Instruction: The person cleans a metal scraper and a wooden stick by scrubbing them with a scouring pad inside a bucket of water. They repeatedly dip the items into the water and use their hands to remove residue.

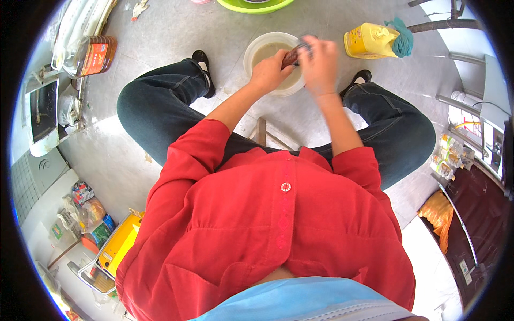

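Between my spread knees, a round white plastic bucket (pixel 247 52) of cloudy water stands on the floor. Over it, my left hand (pixel 273 70) grips a long dark reddish-brown item (pixel 290 59), whose kind I cannot tell. My right hand (pixel 320 66), blurred, is close beside it at the upper end, with a dark thing partly hidden under the fingers. Whether that dark thing is a tool or part of the item is unclear.
A green basin (pixel 257 7) lies beyond the bucket. A yellow jug (pixel 371 41) with a teal cloth or bag (pixel 402 38) stands to the right, a jug of amber liquid (pixel 96 56) to the left. A wooden stool leg (pixel 261 130) shows beneath me.
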Tool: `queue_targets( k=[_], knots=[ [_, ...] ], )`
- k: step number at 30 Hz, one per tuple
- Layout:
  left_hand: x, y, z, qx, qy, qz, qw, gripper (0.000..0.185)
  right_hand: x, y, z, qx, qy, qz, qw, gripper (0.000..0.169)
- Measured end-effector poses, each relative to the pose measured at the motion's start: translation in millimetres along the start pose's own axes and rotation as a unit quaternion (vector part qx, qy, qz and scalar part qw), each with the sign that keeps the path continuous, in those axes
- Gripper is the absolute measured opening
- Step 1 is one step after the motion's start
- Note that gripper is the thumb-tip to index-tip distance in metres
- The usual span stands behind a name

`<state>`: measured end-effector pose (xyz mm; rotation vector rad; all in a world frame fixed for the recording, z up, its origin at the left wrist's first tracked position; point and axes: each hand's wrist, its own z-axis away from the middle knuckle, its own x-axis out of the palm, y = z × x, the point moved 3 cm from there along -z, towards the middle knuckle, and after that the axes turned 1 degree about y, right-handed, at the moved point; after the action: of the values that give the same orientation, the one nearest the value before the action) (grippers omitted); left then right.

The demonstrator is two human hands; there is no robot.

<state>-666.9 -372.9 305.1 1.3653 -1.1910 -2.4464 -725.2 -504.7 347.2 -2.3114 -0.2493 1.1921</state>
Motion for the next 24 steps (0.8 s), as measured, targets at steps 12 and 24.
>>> queue_targets(
  k=[12, 24],
  knots=[
    [12.0, -26.3, -2.2, -0.047, -0.007, 0.127, 0.991, 0.045, 38.9, 3.6, 21.6, 0.014, -0.04, -0.063, 0.997, 0.016],
    [-5.9, -7.4, 19.5, -0.006, 0.017, 0.036, 0.999, 0.049, 42.2, 47.7, -8.6, 0.082, -0.045, 0.011, 0.996, 0.02]
  ],
)
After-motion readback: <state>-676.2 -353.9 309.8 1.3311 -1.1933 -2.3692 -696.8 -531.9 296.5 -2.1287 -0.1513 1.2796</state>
